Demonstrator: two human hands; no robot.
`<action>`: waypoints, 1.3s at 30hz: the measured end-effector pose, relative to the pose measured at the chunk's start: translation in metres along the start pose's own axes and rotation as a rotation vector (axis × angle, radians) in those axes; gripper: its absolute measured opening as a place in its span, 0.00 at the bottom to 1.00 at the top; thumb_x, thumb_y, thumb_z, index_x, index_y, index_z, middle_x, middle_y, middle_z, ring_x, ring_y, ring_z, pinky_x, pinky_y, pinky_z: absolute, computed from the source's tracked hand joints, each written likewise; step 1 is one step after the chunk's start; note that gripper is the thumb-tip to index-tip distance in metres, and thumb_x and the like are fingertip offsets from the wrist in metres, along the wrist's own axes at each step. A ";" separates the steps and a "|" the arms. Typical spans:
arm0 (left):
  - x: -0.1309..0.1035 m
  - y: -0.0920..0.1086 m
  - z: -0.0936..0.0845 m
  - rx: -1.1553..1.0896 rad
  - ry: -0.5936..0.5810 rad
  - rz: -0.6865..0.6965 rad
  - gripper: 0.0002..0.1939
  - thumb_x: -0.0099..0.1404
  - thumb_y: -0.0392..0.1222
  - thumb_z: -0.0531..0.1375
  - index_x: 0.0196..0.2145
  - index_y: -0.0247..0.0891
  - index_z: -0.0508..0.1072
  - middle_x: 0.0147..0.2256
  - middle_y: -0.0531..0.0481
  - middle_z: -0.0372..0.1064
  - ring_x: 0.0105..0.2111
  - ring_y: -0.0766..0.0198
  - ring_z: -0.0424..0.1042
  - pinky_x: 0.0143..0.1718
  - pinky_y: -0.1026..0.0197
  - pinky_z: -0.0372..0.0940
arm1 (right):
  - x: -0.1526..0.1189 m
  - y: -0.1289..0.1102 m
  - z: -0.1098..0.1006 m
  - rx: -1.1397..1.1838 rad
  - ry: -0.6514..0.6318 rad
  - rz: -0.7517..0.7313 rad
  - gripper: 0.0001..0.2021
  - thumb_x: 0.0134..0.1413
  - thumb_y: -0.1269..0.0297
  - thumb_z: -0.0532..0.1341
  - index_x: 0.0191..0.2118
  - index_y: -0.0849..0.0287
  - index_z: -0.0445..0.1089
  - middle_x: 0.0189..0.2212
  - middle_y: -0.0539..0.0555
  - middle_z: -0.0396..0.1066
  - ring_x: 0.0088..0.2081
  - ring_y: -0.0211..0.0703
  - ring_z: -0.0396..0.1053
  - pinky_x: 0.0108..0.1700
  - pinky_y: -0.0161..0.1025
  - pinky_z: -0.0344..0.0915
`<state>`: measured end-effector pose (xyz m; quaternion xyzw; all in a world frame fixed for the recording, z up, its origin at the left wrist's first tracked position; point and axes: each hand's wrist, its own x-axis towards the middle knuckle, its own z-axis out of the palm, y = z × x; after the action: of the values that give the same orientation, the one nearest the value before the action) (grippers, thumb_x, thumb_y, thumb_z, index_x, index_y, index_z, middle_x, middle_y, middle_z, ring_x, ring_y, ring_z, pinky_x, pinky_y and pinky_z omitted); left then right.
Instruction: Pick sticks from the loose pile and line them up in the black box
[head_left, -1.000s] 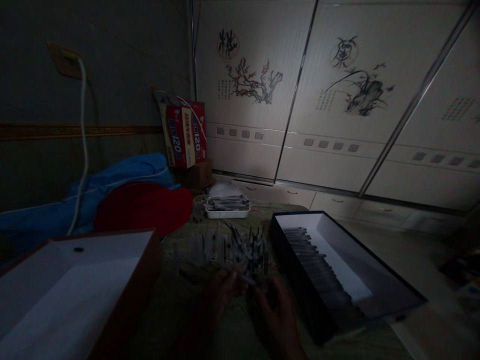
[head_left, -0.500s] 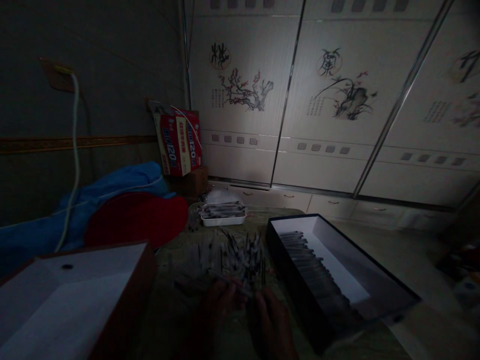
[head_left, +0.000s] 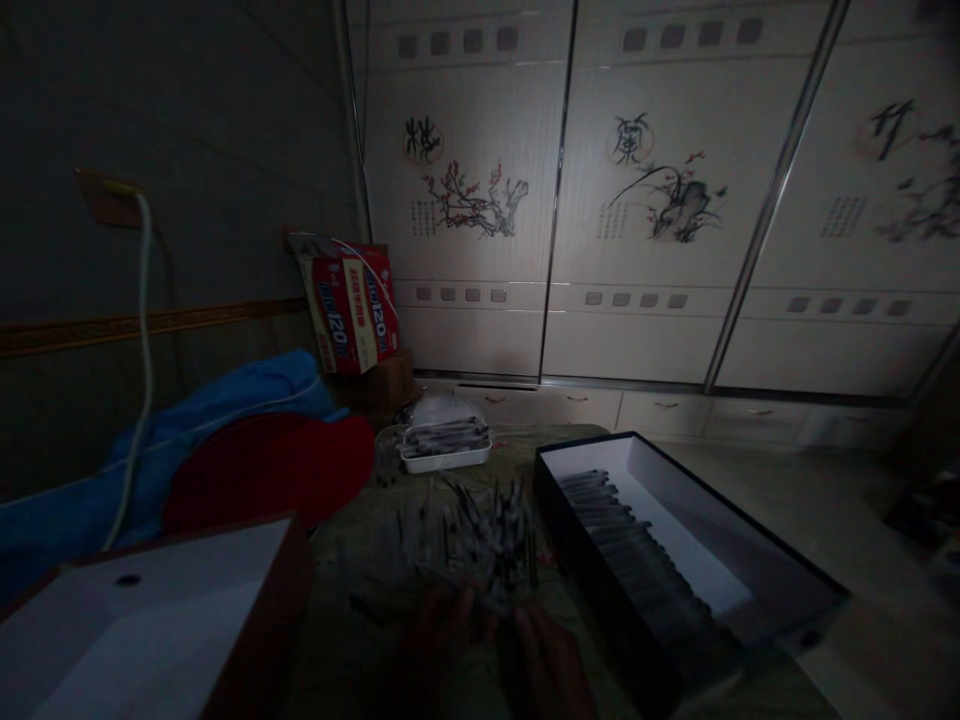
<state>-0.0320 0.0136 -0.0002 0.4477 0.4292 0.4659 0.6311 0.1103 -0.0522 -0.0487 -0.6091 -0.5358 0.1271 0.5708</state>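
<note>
In the dim light my left hand (head_left: 442, 625) is closed, its fingers round a slim, pale pen (head_left: 491, 603). My right hand (head_left: 547, 650) is close beside it, its fingers bent and pinched at the pen's right end; the exact grip is dark. Just beyond my hands, many loose pen parts (head_left: 491, 530), clear and dark, lie heaped on the table (head_left: 517, 440). To the right, an open dark-edged box (head_left: 694, 535) holds a long row of pens (head_left: 630, 540) laid side by side.
A white tray (head_left: 447, 462) full of thin sticks stands at the table's far side. An open brown box (head_left: 289, 590) with a pale inside is at the left. Behind it are a red round seat (head_left: 270, 470), blue cloth (head_left: 247, 390) and a red carton (head_left: 352, 310).
My view has tilted upward slightly, so the room sits lower in the picture. Both hands stay together at the pen, with only a small shift.
</note>
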 end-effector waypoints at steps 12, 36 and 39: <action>-0.014 0.026 0.016 0.092 0.025 -0.013 0.15 0.44 0.55 0.65 0.25 0.41 0.75 0.24 0.47 0.75 0.28 0.50 0.74 0.34 0.53 0.68 | 0.009 -0.022 -0.008 0.045 -0.046 -0.039 0.21 0.51 0.40 0.51 0.36 0.47 0.73 0.33 0.53 0.75 0.35 0.47 0.72 0.35 0.37 0.66; -0.013 0.024 0.017 0.068 0.009 -0.004 0.18 0.47 0.55 0.64 0.28 0.37 0.74 0.22 0.49 0.75 0.25 0.57 0.74 0.31 0.58 0.66 | 0.016 -0.034 -0.017 0.044 -0.180 0.012 0.13 0.59 0.54 0.51 0.35 0.53 0.69 0.24 0.50 0.71 0.25 0.39 0.69 0.27 0.31 0.62; -0.008 0.016 0.014 0.089 0.044 -0.005 0.22 0.45 0.59 0.64 0.27 0.36 0.74 0.20 0.48 0.74 0.24 0.56 0.73 0.29 0.57 0.66 | 0.017 -0.035 -0.017 0.050 -0.226 0.016 0.12 0.59 0.55 0.51 0.38 0.55 0.67 0.27 0.50 0.71 0.27 0.38 0.69 0.28 0.30 0.61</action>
<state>-0.0238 0.0061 0.0192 0.4638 0.4643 0.4547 0.6022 0.1125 -0.0563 -0.0067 -0.5809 -0.5884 0.2129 0.5206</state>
